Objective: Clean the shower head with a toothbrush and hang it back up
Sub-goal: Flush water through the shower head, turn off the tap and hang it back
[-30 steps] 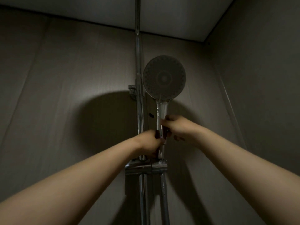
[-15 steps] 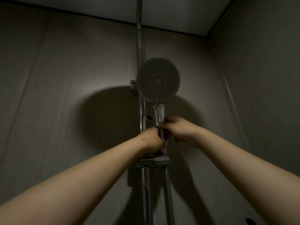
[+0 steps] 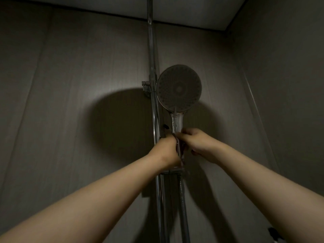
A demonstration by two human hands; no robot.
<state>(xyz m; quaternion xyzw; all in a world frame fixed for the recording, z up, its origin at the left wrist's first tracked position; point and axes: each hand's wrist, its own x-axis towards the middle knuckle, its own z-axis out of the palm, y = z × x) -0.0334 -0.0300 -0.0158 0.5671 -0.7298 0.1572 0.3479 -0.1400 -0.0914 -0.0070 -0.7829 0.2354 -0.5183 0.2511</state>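
A round chrome shower head (image 3: 179,88) faces me, upright, its clear handle (image 3: 177,122) running down into both hands. My left hand (image 3: 167,151) is wrapped around the lower handle from the left. My right hand (image 3: 198,143) grips the same handle from the right, just above it. The handle's foot meets a chrome holder (image 3: 172,172) on the vertical rail (image 3: 154,106). The hose (image 3: 183,207) drops from the holder. No toothbrush is visible.
The rail runs up the back wall to the ceiling, with a small bracket (image 3: 146,85) left of the head. A side wall closes in on the right. A dark object (image 3: 273,233) shows at the lower right edge. The room is dim.
The view has shifted a little, so the shower head sits slightly lower and to the right in frame. Both hands stay clasped on the handle at the holder.
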